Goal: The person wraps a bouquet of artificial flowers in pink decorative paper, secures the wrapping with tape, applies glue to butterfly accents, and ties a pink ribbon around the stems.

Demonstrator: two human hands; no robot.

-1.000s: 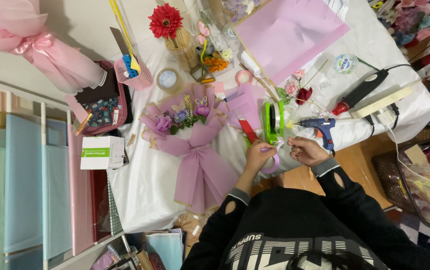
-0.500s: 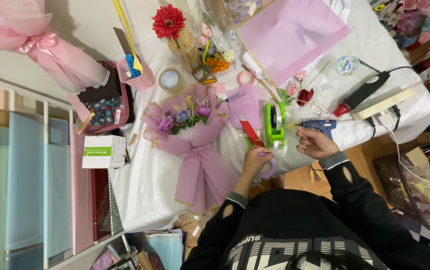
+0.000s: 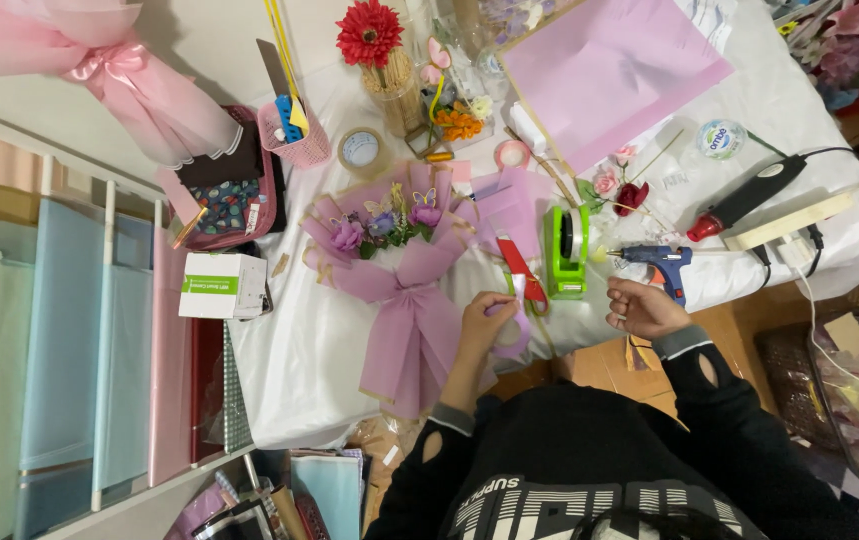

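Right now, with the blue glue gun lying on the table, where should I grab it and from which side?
Grip the glue gun by its handle, which points toward the table's near edge by the right hand. Come from that near side, since the nozzle points left toward the green tape dispenser.

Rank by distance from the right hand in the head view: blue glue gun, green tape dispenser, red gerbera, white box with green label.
From the right hand:
1. Blue glue gun, just above it at the table edge.
2. Green tape dispenser, to its left.
3. Red gerbera, far up the table in a holder.
4. White box with green label, far left, beyond the bouquet.
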